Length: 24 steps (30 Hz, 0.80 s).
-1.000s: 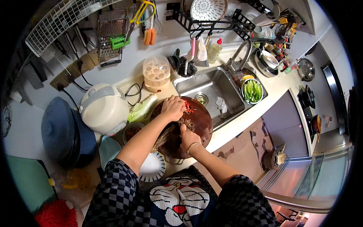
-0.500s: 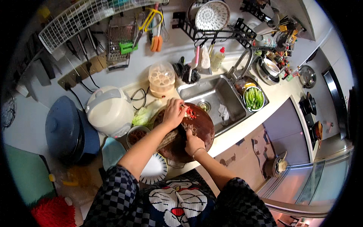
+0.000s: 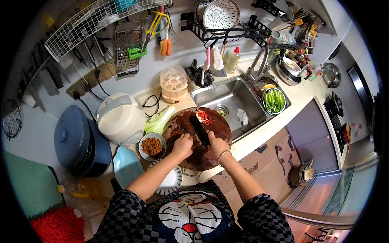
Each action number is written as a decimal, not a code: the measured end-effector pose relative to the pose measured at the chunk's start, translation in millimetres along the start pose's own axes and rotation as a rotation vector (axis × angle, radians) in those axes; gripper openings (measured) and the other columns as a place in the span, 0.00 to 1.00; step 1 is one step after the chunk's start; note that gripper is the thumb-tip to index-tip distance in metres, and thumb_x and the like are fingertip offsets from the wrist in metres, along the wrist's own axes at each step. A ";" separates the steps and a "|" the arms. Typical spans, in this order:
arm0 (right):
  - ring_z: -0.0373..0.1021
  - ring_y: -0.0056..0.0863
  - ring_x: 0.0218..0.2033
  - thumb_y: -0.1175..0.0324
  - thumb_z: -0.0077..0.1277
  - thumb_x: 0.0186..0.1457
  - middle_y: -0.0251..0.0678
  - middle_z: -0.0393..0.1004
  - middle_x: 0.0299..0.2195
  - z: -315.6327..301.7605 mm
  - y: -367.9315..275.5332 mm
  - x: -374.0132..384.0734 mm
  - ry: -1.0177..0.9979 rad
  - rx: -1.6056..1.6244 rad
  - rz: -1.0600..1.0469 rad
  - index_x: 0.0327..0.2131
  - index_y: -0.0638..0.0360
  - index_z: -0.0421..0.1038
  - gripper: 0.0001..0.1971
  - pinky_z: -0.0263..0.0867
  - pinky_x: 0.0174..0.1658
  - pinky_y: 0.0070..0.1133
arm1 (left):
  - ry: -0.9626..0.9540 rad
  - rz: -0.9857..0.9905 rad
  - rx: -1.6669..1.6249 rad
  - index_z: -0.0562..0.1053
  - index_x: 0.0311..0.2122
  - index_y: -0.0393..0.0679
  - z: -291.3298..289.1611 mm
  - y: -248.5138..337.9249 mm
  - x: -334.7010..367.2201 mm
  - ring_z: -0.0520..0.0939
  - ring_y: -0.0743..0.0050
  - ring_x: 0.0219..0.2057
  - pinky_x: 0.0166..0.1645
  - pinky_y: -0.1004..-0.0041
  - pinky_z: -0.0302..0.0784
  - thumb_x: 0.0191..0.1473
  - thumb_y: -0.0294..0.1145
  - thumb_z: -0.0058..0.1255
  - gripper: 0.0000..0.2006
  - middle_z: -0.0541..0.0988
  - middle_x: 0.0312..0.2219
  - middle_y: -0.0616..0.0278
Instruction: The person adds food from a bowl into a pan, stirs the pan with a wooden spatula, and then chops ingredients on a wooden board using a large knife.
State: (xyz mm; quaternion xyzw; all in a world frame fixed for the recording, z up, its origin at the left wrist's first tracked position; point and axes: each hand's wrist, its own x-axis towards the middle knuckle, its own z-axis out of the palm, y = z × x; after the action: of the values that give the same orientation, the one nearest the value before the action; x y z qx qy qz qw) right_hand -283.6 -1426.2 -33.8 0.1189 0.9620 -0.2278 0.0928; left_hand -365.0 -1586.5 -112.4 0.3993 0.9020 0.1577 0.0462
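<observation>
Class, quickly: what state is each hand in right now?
Left hand: curled over the round chopping board; whether it holds anything cannot be told.
Right hand: closed, holding a dark cleaver.

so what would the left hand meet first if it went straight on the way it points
The left hand would probably meet the dark knife blade held in the right hand, though heights over the board are unclear.

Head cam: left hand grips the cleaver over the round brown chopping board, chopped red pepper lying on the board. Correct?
Wrong hand: the head view shows the cleaver gripped by the right hand, not the left hand. It is over the round brown chopping board, with chopped red pepper lying on it.
</observation>
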 end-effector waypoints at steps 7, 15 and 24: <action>0.72 0.53 0.35 0.69 0.51 0.46 0.55 0.75 0.30 -1.8 -12.2 -8.9 -0.098 -0.065 0.062 0.43 0.61 0.53 0.22 0.69 0.38 0.40 | -0.095 -0.016 0.053 0.76 0.24 0.33 -13.6 13.8 8.6 0.73 0.49 0.41 0.41 0.63 0.76 0.31 0.26 0.59 0.10 0.70 0.38 0.47; 0.73 0.48 0.38 0.74 0.49 0.47 0.53 0.75 0.34 -1.8 -39.2 2.8 -0.201 -0.154 0.105 0.43 0.60 0.55 0.19 0.71 0.39 0.35 | -0.089 -0.038 0.101 0.78 0.23 0.36 -12.7 7.5 9.9 0.71 0.57 0.43 0.41 0.68 0.77 0.28 0.31 0.64 0.13 0.72 0.36 0.55; 0.74 0.46 0.38 0.74 0.51 0.45 0.52 0.75 0.33 4.2 -43.4 24.6 -0.233 -0.167 0.093 0.46 0.62 0.53 0.24 0.71 0.39 0.35 | -0.111 -0.069 0.018 0.78 0.22 0.37 -15.3 4.2 9.5 0.71 0.57 0.43 0.42 0.67 0.76 0.27 0.32 0.63 0.12 0.72 0.36 0.55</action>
State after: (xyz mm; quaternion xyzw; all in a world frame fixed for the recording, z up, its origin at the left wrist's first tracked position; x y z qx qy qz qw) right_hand -318.3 -1461.2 -25.2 0.1279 0.9537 -0.1547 0.2240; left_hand -371.6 -1580.6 -96.2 0.3765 0.9126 0.1256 0.0978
